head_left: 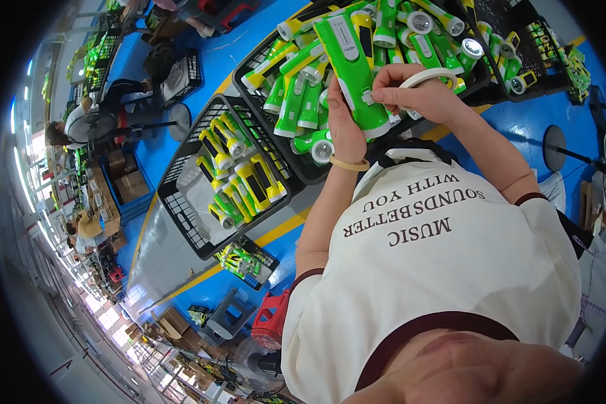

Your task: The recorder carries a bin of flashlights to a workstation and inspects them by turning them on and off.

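Note:
A large green flashlight (353,74) with a white rim lies at a slant over a heap of similar ones. My left hand (347,128) is closed round its lower left side, the thumb along the edge. A thin white ring, which looks like a narrow roll of tape (427,75), is looped over the fingers of my right hand (421,94). That hand is curled, its thumb and fingertips pressed together at the small grey switch on the flashlight's face. Anything small between those fingertips is too hidden to make out. A tan band (349,163) circles my left wrist.
Under my hands, a black crate (303,161) holds the heap of green and yellow flashlights. To its left, another black crate (182,222) has several flashlights on a pale liner. More flashlights fill a crate (549,50) at the right. A person (108,111) sits far left beside a fan.

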The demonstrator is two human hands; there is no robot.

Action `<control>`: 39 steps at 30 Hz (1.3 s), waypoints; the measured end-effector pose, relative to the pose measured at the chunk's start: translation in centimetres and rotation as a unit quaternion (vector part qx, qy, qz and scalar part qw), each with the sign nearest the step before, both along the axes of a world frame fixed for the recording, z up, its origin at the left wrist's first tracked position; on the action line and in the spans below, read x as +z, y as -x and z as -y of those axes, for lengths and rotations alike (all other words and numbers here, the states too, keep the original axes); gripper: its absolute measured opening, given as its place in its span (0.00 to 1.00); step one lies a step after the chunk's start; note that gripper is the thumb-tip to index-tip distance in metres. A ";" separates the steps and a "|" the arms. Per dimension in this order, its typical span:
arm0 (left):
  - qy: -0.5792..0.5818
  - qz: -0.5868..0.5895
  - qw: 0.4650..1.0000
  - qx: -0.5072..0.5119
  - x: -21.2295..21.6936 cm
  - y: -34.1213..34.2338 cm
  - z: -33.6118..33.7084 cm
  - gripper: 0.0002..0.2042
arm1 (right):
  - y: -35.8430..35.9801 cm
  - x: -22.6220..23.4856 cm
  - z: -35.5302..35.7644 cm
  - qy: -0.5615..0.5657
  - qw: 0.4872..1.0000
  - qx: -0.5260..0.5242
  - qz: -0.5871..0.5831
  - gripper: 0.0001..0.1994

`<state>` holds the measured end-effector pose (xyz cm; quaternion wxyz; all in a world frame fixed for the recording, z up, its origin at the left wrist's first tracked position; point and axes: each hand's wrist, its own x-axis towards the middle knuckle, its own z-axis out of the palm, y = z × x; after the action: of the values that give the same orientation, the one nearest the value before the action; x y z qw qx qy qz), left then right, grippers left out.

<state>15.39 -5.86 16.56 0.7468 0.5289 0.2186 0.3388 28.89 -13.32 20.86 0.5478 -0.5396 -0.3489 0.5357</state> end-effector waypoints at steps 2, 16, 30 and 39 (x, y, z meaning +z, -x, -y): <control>0.005 0.030 0.999 0.016 -0.1 0.2 0.1 0.32 | 0.5 0.0 -0.3 0.005 0.999 0.004 0.031 0.08; -0.032 -0.002 0.998 0.063 0.5 1.9 -0.6 0.21 | 1.0 0.4 -1.5 -0.016 0.999 0.020 0.031 0.07; -0.166 -0.016 0.983 0.082 -0.2 2.2 -0.6 0.21 | 0.1 2.0 -2.5 0.031 0.967 0.012 0.252 0.11; 0.253 0.068 0.965 -0.011 1.3 5.2 -1.0 0.17 | 1.2 0.6 -3.2 -0.029 0.982 0.146 0.119 0.07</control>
<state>10.21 -4.86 17.84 0.8728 0.3010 0.2407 0.2996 27.68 -10.13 21.48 0.4336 -0.5268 -0.5018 0.5316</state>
